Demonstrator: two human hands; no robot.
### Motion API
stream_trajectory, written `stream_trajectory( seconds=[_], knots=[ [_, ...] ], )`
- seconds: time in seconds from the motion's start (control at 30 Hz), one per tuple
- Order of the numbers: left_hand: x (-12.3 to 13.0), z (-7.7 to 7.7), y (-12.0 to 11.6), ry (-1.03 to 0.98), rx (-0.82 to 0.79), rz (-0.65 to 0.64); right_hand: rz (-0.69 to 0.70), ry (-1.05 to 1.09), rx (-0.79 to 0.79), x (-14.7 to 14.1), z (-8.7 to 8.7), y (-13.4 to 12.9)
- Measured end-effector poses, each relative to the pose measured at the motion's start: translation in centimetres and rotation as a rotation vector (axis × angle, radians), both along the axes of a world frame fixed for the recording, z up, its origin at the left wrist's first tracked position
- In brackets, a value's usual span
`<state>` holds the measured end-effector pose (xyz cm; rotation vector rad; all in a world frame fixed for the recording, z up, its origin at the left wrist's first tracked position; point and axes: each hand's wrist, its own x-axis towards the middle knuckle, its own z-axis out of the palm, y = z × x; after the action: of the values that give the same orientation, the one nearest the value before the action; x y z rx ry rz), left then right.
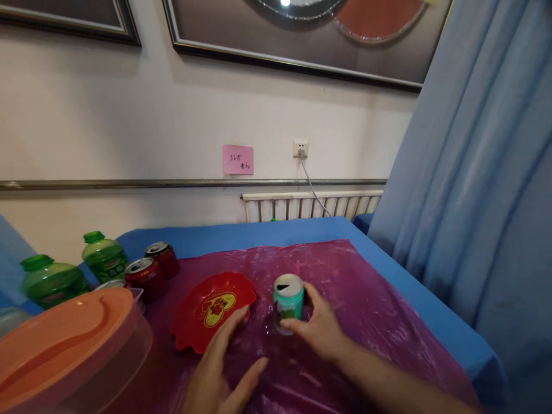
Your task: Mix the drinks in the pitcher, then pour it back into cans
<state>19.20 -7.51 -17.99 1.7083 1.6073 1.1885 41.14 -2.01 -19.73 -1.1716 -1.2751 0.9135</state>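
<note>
A teal drink can (288,300) with an opened silver top stands upright on the purple plastic sheet (340,287). My right hand (319,325) is closed around its right side, thumb at the front and fingers behind. My left hand (219,371) is open, thumb and fingers spread, with nothing in it. Just beyond its fingertips lies a red scalloped plate (190,313) with a yellow heart-shaped print. The left fingers overlap the plate's near right edge in view; whether they touch it I cannot tell.
At left stand two red cans (145,279), green-capped bottles (103,259) and a container with an orange lid (64,345). The sheet covers a blue-covered table (431,310). A blue curtain (474,144) hangs at right. Behind are a radiator (310,198) and a plugged socket (301,149).
</note>
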Motion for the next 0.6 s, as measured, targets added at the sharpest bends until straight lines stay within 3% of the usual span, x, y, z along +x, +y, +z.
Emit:
stream_trajectory(
  seconds=[0.1,0.2,0.33,0.43,0.5,0.53,0.6],
  knots=[
    [3.2,1.3,2.8,-0.114,-0.062,-0.125,0.112,0.056,0.029,-2.2,1.0,-2.1],
    [5.3,2.5,3.7,-0.144,-0.105,-0.176,0.159,0.104,0.07,-2.8,1.4,-2.9],
    [6.1,3.3,4.1,-0.141,-0.122,-0.189,0.225,0.083,0.086,-1.7,0.9,-2.9],
    [6.0,3.7,4.9,-0.138,-0.125,-0.141,0.331,-0.015,0.098,0.9,-0.3,-0.9],
    [5.9,3.9,5.5,-0.123,-0.133,-0.101,0.199,-0.192,0.058,3.9,-1.2,2.2],
    [5.9,3.9,5.8,-0.11,-0.134,-0.085,0.006,-0.332,-0.014,5.8,-1.7,4.1],
    [6.1,3.9,6.2,-0.077,-0.124,-0.065,-0.206,-0.437,-0.107,10.1,-2.3,8.5]
  ],
)
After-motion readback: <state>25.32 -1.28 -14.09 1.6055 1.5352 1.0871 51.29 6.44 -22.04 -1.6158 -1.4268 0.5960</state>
